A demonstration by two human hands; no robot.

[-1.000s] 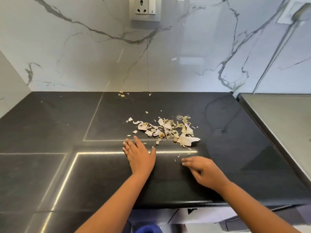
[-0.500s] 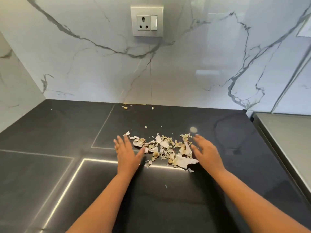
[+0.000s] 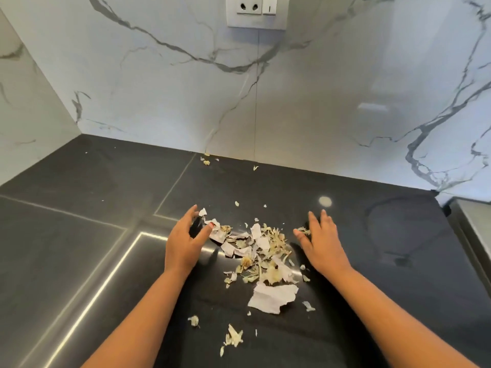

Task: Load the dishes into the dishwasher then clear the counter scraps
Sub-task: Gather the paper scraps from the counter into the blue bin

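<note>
- the scraps [image 3: 261,251], torn white paper bits mixed with dry yellowish peelings, lie in a loose heap on the dark table [image 3: 79,235], about midway between its back edge and its near edge.
- the left hand [image 3: 183,241] sits at the heap's left side, fingers spread and lightly curved, thumb touching a white piece; it has nothing gripped.
- the right hand [image 3: 322,244] sits at the heap's right side, fingers nearly straight and together, fingertips at a small peeling; it holds nothing either.
- a large white paper piece [image 3: 272,298] lies toward the near edge, apart from the main heap, with small flakes [image 3: 233,338] nearer still.
- a few crumbs [image 3: 206,162] rest right at the back edge against the marble wall [image 3: 318,102].
- risk: the bits look light and dry, so a quick sweep inward could scatter them past the palms rather than bunch them.
- risk: pulling the heap toward the near edge without a cupped hand below could drop pieces to the floor.
- risk: the outlying flakes and back-edge crumbs sit outside both hands' reach and are likely to be missed.
- no dishes or dishwasher are in view.
</note>
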